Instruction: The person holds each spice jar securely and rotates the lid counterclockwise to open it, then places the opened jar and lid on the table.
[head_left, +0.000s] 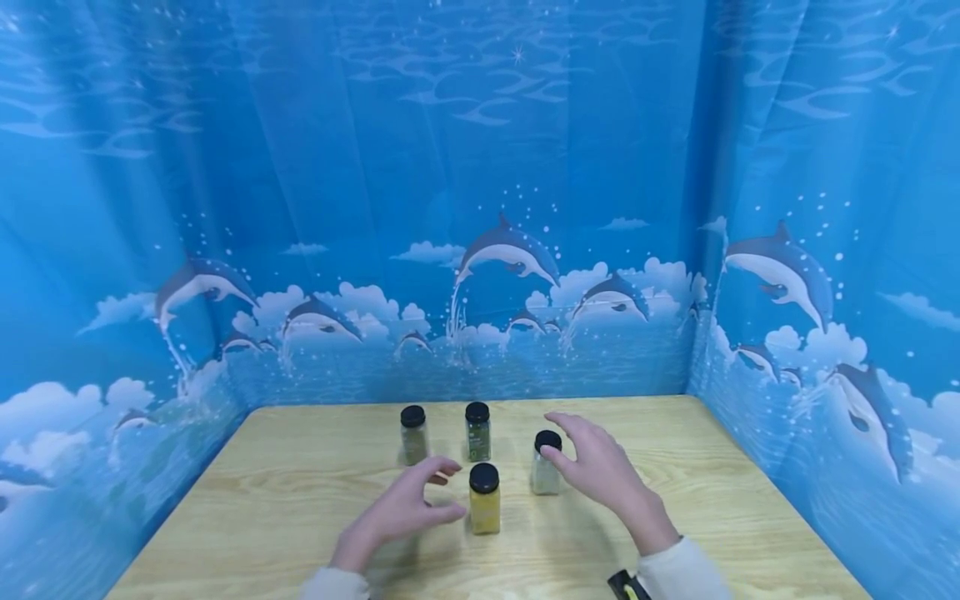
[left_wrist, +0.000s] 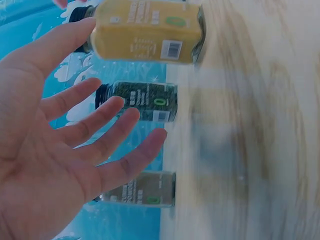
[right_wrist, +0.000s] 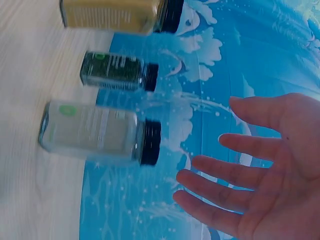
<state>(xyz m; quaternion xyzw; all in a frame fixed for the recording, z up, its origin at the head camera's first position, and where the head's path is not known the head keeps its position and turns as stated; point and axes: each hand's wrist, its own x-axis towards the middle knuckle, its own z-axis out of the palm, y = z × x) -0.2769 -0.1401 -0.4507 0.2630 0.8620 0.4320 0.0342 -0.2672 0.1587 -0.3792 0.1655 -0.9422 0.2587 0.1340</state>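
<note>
Four black-capped spice jars stand upright on the wooden table. My left hand (head_left: 405,504), fingers spread and holding nothing, is just left of the jar of yellow powder (head_left: 485,508). In the left wrist view its thumb overlaps the cap end of that yellow jar (left_wrist: 150,30). My right hand (head_left: 600,462) hovers beside the pale-powder jar (head_left: 545,472), its fingers loosely spread. The right wrist view shows a gap between those fingertips and the pale jar's black cap (right_wrist: 151,142). Behind them are the green-herb jar (head_left: 478,437) and the brownish-powder jar (head_left: 414,440).
The light wooden table (head_left: 270,492) reaches back to a blue curtain (head_left: 480,167) printed with dolphins, which also runs along both sides. A black and yellow strap (head_left: 628,586) shows at my right sleeve (head_left: 682,571).
</note>
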